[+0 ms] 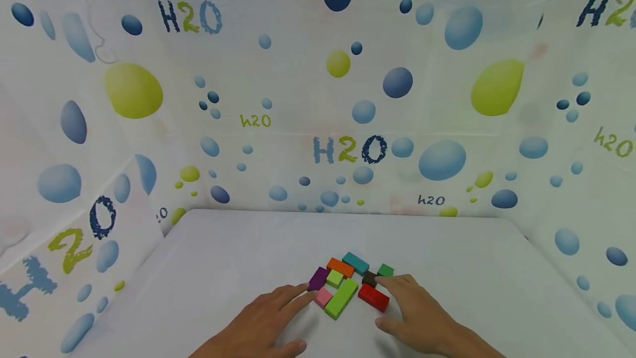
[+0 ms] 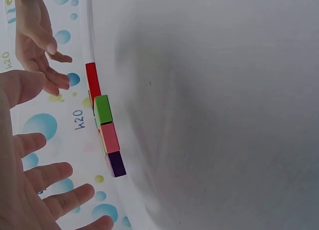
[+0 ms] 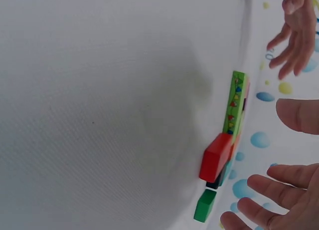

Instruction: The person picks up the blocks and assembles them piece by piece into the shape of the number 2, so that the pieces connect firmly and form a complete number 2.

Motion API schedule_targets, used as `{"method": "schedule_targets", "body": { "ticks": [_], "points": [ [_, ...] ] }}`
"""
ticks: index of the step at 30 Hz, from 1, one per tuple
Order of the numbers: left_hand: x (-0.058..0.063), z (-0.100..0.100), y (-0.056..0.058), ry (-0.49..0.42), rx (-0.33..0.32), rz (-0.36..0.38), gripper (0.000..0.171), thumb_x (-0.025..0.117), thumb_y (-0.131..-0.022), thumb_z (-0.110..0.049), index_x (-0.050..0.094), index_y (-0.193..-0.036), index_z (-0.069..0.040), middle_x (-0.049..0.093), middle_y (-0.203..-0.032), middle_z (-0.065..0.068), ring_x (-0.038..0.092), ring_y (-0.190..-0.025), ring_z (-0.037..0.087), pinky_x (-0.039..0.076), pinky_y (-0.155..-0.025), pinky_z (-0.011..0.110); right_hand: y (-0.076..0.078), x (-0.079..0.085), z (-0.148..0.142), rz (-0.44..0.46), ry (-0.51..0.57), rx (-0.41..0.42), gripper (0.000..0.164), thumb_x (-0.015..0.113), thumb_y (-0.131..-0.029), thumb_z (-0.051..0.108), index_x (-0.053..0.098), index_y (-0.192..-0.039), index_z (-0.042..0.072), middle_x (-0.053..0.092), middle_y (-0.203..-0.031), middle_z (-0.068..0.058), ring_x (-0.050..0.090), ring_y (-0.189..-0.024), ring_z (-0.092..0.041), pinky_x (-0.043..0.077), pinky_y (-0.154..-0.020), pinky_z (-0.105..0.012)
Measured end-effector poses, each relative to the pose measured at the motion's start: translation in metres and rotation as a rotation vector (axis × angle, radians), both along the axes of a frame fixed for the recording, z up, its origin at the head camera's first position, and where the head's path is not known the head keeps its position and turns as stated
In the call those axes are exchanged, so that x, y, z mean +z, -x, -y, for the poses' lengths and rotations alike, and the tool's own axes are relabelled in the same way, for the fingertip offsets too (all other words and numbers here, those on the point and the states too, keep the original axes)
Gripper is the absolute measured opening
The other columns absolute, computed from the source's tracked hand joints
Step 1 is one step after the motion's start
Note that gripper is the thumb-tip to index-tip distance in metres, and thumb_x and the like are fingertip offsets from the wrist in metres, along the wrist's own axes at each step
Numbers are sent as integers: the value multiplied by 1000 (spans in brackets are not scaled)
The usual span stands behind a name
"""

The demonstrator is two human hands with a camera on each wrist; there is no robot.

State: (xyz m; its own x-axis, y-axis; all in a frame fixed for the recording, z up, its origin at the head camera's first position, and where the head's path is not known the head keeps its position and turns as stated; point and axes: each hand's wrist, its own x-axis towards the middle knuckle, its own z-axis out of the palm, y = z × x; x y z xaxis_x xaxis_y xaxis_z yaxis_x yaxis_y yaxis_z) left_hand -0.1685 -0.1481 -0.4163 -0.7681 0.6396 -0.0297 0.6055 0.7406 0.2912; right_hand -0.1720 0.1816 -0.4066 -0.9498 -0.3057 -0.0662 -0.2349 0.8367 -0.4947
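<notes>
Nearest us, the left hand point(image 1: 270, 316) and the right hand point(image 1: 417, 314) hold nothing, fingers spread wide; we cannot tell whether any fingertip touches a block. Between them on the smooth white table point(image 1: 223, 247) lie wood-like pieces: a long lime-green bar point(image 1: 341, 299), a small pink block point(image 1: 323, 296) beside it, and a red oblong block point(image 1: 374, 297) apart on the right. If the left fingers sweep inward, we judge the pink one could skid and skew the bar. Farther back, a careless right fingertip could nudge the small dark block point(image 1: 369, 278) into the green block point(image 1: 386, 270) or the teal oblong block point(image 1: 355, 263)
</notes>
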Motion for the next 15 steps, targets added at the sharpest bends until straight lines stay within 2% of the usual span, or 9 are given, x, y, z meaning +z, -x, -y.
{"method": "schedule_targets", "body": {
  "ticks": [9,15],
  "points": [
    [-5,-12,-1,7,-36,-11,76,51,-96,-67,27,-160,-36,40,-159,-3,42,-140,27,44,-107,61,10,-18,3,-39,-52,24,74,85,-79,39,56,-141,11,59,-135,-4,51,-121,-25,52,-97,-57],
    [-6,-23,1,12,-31,-13,75,50,-95,-67,27,-160,-38,38,-160,-6,41,-142,27,42,-108,61,14,-25,0,-114,-98,19,63,85,-80,33,61,-133,9,63,-123,-1,50,-106,-19,58,-89,-43]
  ]
}}
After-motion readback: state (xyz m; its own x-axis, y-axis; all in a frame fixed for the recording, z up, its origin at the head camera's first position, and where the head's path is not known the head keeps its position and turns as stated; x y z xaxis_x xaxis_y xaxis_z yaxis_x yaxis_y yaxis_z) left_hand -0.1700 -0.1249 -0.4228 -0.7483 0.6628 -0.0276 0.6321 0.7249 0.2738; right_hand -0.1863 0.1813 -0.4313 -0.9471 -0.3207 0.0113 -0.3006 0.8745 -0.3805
